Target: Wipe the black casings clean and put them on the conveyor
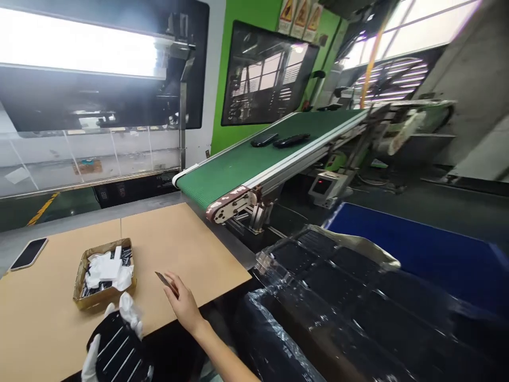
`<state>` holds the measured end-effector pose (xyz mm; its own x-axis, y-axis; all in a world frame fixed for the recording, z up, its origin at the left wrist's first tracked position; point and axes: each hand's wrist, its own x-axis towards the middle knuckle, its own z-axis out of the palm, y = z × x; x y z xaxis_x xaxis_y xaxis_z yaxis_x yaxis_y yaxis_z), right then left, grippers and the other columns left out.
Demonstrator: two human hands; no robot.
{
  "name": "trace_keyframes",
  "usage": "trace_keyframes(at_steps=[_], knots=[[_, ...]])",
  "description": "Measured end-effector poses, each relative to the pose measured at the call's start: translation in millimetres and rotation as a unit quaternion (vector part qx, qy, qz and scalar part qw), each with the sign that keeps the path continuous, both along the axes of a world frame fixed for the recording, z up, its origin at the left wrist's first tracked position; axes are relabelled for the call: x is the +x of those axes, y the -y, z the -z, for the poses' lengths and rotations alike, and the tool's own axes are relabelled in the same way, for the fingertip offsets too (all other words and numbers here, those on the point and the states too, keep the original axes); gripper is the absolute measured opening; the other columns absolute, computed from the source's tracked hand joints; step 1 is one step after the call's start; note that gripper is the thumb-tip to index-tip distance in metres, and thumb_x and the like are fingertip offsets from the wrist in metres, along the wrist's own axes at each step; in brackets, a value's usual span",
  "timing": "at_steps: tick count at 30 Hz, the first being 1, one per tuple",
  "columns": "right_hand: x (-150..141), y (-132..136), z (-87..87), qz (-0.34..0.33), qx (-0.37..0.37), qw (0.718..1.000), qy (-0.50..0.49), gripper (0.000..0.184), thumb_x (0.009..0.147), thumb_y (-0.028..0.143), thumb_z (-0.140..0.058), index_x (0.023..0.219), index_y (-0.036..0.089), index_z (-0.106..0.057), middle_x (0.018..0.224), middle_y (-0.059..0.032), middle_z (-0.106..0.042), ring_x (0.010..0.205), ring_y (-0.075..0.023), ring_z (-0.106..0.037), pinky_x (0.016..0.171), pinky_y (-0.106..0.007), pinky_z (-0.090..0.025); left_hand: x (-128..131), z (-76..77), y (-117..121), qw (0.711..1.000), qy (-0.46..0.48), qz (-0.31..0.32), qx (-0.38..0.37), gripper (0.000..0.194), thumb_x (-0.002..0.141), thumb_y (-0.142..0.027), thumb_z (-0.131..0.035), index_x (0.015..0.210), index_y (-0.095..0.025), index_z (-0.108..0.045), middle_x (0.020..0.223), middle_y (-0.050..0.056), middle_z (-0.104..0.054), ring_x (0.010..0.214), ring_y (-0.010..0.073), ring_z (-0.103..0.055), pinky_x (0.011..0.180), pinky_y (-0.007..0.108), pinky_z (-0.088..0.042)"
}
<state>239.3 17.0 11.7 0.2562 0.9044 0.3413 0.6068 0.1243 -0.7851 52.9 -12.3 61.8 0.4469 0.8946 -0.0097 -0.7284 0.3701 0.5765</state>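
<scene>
My left hand, in a white glove, grips a black plastic part with long slots at the lower left. White fabric bunches at the part's upper edge; I cannot tell whether all of it is glove. My bare right hand pinches a thin, pointed blade, its tip directed up and left over the brown board. The two hands are apart, and the blade does not touch the part. Just beyond my left hand is a shallow box holding small dark pieces and white scraps.
A phone lies at the board's left edge. Ahead, a green conveyor belt slopes up rightward, carrying black parts. On the right stand a plastic-covered black stack and a blue panel. Machine windows rise behind.
</scene>
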Motion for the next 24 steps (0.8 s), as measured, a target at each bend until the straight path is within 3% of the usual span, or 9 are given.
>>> trace_keyframes(at_steps=[3,5,7,11,18,24], knots=[[-14.0,23.3,-30.7,-0.079,0.027,0.991,-0.103,0.038,0.092,0.03,-0.047,0.129,0.023,-0.055,0.13,-0.0077,-0.061,0.117,-0.0184,-0.06,0.1,-0.034,-0.049,18.4,7.6,-12.9,0.999,0.005,-0.034,-0.038,0.035,0.09,-0.044,-0.048,0.117,-0.025,-0.06,0.121,0.006,-0.063,0.11,0.0231,-0.059,0.095,0.042,-0.049],[-21.5,34.9,-46.9,-0.11,0.014,0.986,-0.12,0.038,0.091,0.03,-0.049,0.128,0.025,-0.056,0.127,-0.0063,-0.063,0.118,-0.0184,-0.059,0.102,-0.034,-0.048,29.9,11.2,-16.8,0.995,0.005,-0.06,-0.083,0.03,0.089,-0.04,-0.048,0.11,-0.028,-0.067,0.113,0.002,-0.069,0.114,0.023,-0.059,0.101,0.038,-0.046],[-26.4,39.6,-55.7,-0.111,0.007,0.985,-0.128,0.04,0.091,0.028,-0.05,0.131,0.026,-0.054,0.128,-0.0059,-0.063,0.117,-0.0186,-0.06,0.103,-0.035,-0.048,39.8,11.6,-18.1,0.985,0.06,-0.077,-0.145,0.034,0.087,-0.044,-0.047,0.106,-0.026,-0.069,0.109,0.002,-0.072,0.122,0.0244,-0.054,0.108,0.038,-0.039],[-33.7,39.5,-55.4,-0.103,-0.016,0.992,-0.073,0.038,0.091,0.026,-0.052,0.128,0.026,-0.057,0.122,-0.0057,-0.066,0.111,-0.0185,-0.064,0.096,-0.031,-0.053,49.3,9.0,-17.2,0.975,0.113,-0.078,-0.174,0.033,0.084,-0.045,-0.052,0.108,-0.028,-0.069,0.108,0.001,-0.072,0.129,0.0241,-0.048,0.114,0.04,-0.03],[-42.7,38.6,-58.2,-0.122,0.005,0.991,0.061,0.037,0.092,0.022,-0.05,0.128,0.025,-0.057,0.106,-0.0063,-0.071,0.095,-0.0153,-0.069,0.084,-0.022,-0.056,42.8,12.7,-8.4,0.974,0.059,-0.12,-0.184,0.056,0.08,-0.052,-0.055,0.131,-0.03,-0.052,0.129,0.001,-0.062,0.134,0.024,-0.042,0.118,0.04,-0.021],[-46.8,37.4,-60.3,-0.125,0.025,0.988,0.087,0.038,0.093,0.022,-0.049,0.13,0.026,-0.055,0.104,-0.0065,-0.072,0.091,-0.0157,-0.07,0.081,-0.024,-0.058,41.6,6.0,-6.5,0.984,0.021,-0.119,-0.132,0.063,0.08,-0.056,-0.053,0.138,-0.033,-0.044,0.137,-0.001,-0.055,0.137,0.0279,-0.038,0.115,0.045,-0.028]])
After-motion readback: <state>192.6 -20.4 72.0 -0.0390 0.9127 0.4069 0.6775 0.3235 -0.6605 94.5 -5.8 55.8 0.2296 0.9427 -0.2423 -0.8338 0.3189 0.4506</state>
